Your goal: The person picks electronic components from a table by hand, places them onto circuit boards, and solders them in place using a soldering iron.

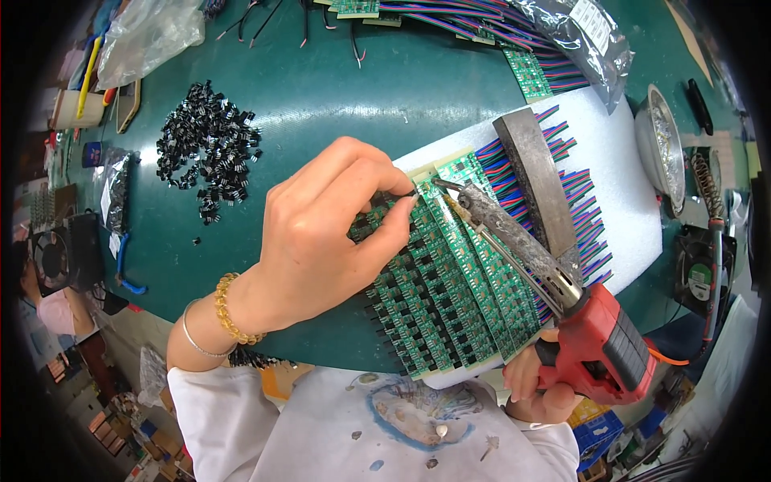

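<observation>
My left hand (321, 217) is closed in a pinch at the upper edge of a panel of green circuit boards (470, 289). A dark bit, seemingly a small black connector (414, 194), shows between thumb and forefinger. Rows of similar black parts line the boards. My right hand (540, 381) grips a red soldering gun (606, 345) by its handle. Its long barrel slants up and left over the boards, and the tip ends just right of my left fingertips. A grey metal bar (536, 173) lies across the coloured wires (582, 189) beside the boards.
White foam (634, 217) lies beneath the boards on the green table (321, 104). Loose black connectors (207, 140) are heaped at left. A metal bowl (660, 149) and a fan (697, 273) stand at right. Wired boards (526, 74) and plastic bags (152, 40) occupy the far side.
</observation>
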Demonstrator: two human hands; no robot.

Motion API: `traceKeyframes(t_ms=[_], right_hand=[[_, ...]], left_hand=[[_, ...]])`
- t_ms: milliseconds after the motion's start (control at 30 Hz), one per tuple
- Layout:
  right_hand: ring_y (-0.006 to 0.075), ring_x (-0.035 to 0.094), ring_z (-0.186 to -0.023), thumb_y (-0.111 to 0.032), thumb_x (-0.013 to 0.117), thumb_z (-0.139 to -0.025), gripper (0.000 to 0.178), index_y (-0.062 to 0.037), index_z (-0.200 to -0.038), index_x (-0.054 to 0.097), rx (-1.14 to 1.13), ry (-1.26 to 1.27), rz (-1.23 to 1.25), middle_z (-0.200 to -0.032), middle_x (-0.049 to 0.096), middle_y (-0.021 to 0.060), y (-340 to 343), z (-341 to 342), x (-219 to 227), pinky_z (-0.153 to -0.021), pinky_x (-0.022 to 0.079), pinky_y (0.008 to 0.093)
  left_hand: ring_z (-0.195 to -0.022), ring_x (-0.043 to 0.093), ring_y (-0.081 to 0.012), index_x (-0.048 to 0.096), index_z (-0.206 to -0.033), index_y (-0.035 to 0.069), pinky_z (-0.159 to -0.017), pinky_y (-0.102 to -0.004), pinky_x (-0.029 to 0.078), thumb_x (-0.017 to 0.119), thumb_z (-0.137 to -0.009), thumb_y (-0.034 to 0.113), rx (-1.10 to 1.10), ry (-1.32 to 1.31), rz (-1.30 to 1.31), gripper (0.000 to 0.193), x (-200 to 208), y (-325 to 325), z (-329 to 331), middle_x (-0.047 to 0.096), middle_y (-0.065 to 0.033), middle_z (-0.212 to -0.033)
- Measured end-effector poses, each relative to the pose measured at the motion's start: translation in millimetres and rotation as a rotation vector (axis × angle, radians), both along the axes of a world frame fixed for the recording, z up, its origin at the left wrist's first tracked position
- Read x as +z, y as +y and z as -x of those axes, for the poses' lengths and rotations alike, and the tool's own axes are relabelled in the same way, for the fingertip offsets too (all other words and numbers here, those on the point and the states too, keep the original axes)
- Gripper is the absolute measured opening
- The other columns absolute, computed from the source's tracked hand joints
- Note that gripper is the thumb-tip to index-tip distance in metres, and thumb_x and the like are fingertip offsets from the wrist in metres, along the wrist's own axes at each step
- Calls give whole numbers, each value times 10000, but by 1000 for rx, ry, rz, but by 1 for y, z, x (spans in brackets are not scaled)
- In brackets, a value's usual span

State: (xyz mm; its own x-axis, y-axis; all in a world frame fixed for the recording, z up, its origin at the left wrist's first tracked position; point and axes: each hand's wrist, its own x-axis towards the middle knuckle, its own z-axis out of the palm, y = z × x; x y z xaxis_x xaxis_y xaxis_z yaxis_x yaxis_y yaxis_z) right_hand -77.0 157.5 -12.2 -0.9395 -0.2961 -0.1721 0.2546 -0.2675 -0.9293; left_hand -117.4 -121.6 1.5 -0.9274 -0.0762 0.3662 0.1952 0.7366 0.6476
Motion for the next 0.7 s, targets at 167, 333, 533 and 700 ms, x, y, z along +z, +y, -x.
traceKeyframes(t_ms=[167,333,533,700], right_hand=[[131,454,-370,-549,667,-800,770,94,-1162,446,36,35,14,-464,459,3,2,4,0,-406,389,264],[123,444,-368,-536,659,-816,772,101,-1190,436,123,58,7,-465,453,1,6,2,0,-401,382,256],[110,430,-353,-539,654,-818,788,129,-1169,427,-30,57,-111,-456,443,-3,-3,3,2,-371,363,245],[111,443,-347,-545,658,-811,800,135,-1162,423,151,158,-67,-450,438,-9,8,9,-7,-363,369,238]], left_hand=[[-602,605,-162,607,-781,14,-499,-260,492,711,-685,-38,4,15,6,151,0,1,1,598,-59,-799],[-593,601,-165,609,-784,14,-506,-265,489,703,-705,-17,3,3,-6,127,0,0,-1,601,-62,-801],[-593,601,-170,604,-779,15,-515,-270,490,696,-714,-9,5,1,-7,115,0,0,-1,600,-64,-803],[-598,604,-170,603,-779,13,-515,-271,491,696,-714,-10,-2,2,-2,115,0,-1,-1,599,-64,-802]])
